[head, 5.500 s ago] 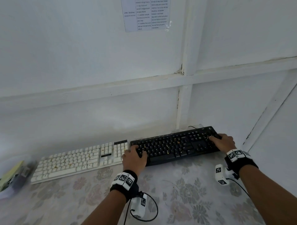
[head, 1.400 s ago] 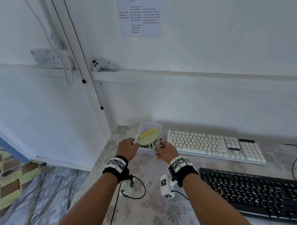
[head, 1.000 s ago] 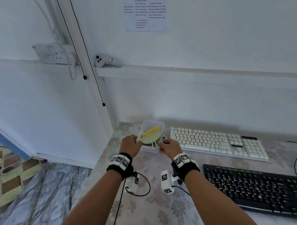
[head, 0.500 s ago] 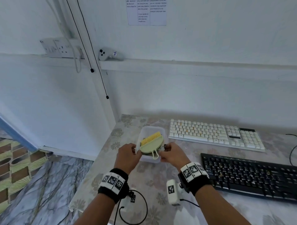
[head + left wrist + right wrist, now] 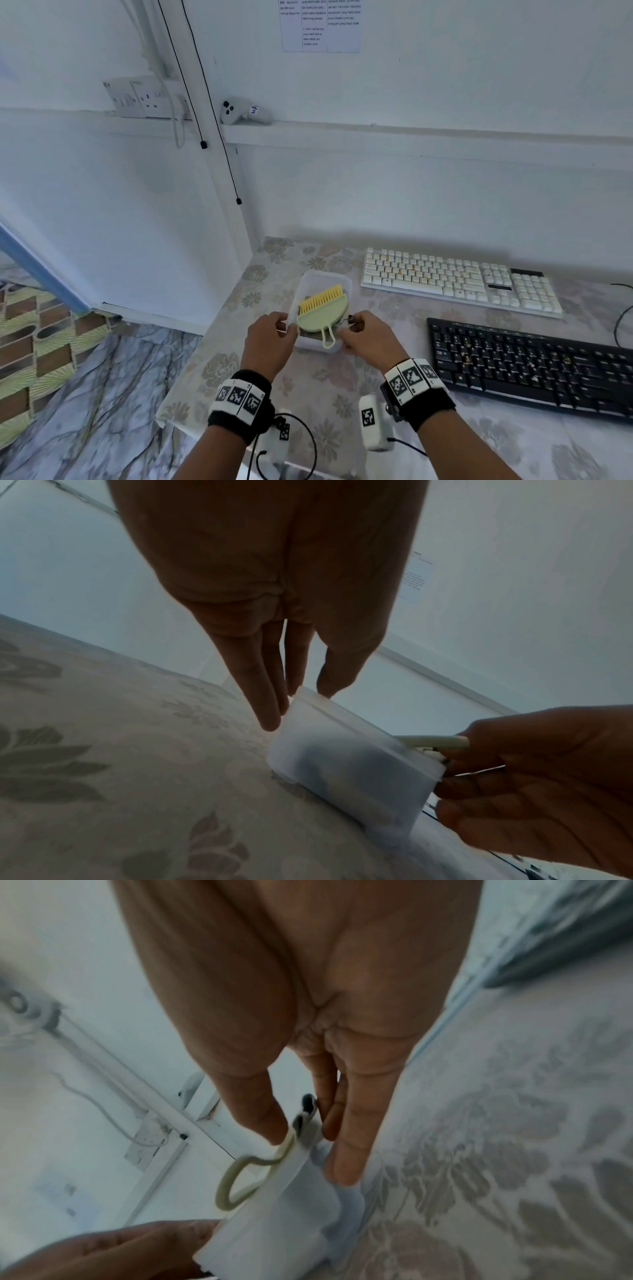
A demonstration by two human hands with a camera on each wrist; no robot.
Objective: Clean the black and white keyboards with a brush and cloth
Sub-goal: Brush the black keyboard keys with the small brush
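A translucent plastic container (image 5: 310, 279) stands on the flowered tablecloth, left of both keyboards. In it lies a pale green dustpan (image 5: 323, 315) with a yellow-bristled brush (image 5: 322, 296) on top; something dark shows under them. My left hand (image 5: 286, 327) pinches the container's left wall (image 5: 349, 764), thumb on the rim. My right hand (image 5: 349, 329) grips its right wall (image 5: 281, 1204), thumb by the dustpan's loop handle (image 5: 236, 1180). The white keyboard (image 5: 455, 279) lies near the wall, and the black keyboard (image 5: 527, 365) lies nearer me on the right.
The table's left edge (image 5: 205, 346) drops to a patterned floor just left of the container. A wall ledge holds a white controller (image 5: 241, 111) and a socket strip (image 5: 144, 97). Two black cords (image 5: 219, 137) hang down the wall. A cable (image 5: 620, 322) curls at far right.
Both hands left the black keyboard and took hold of the container. Since then they have slid it away from the wall, toward me, over the tablecloth.
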